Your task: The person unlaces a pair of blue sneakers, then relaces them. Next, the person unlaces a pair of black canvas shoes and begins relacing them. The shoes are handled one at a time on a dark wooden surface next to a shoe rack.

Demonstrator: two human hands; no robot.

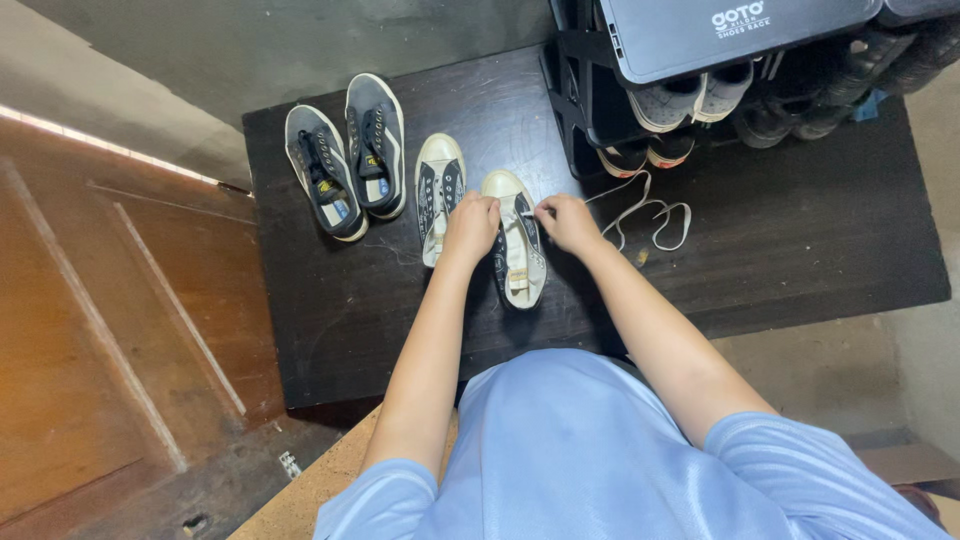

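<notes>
Blue-sleeved arms reach down, both hands' fingers (528, 212) pinched on the cream shoe's (517, 250) white lace (645, 213), shoe rack (700, 70) beyond.

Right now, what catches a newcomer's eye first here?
Both hands, left hand and right hand, meet over a cream and dark sneaker at the middle of the dark mat, pinching at its lacing. A loose white lace loops off to the right, beneath the shoe rack.
</notes>
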